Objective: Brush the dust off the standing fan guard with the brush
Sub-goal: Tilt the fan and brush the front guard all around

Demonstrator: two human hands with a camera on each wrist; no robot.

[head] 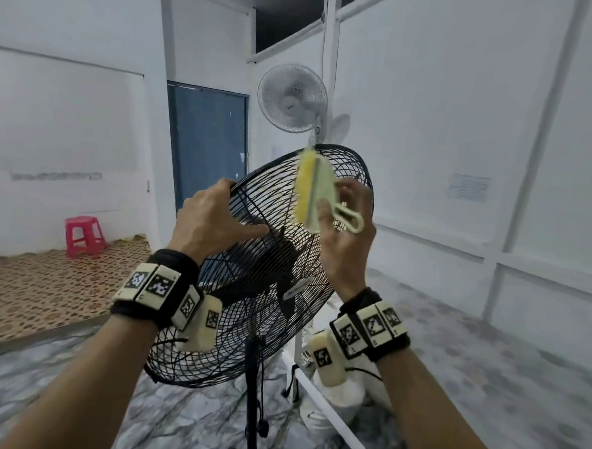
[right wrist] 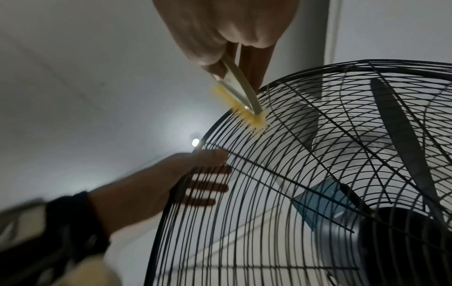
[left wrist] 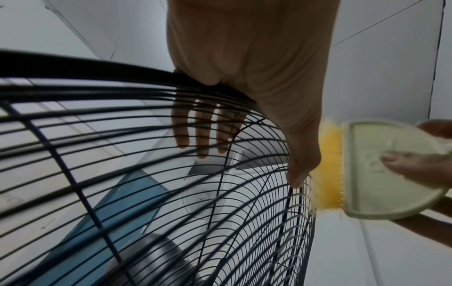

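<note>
Fan: a black wire-mesh guard (head: 268, 267) on a black standing fan, tilted on its thin black pole (head: 252, 404), dark blades visible through the wires.
Left hand: the left hand (head: 212, 220) grips the guard's upper left rim, thumb on the front wires, fingers (left wrist: 203, 131) wrapped behind the mesh.
Right hand: the right hand (head: 347, 240) pinches a pale green plastic brush with yellow bristles (head: 315, 191), thumb on its flat back, fingers behind.
Brush: held near the guard's upper edge, bristles (right wrist: 254, 116) touching the wires in the right wrist view.
Floor: grey marbled tiles (head: 485, 388); at far left a brown patterned mat (head: 44, 290) with a pink plastic stool (head: 83, 235) standing on it.
Room: white panelled walls (head: 448, 112), a blue door (head: 209, 147), a white wall-mounted fan (head: 292, 99) behind the guard, a paper notice (head: 469, 187) on the right wall.
Wrists: black straps carrying cream blocks printed with black-and-white markers (head: 161, 286).
</note>
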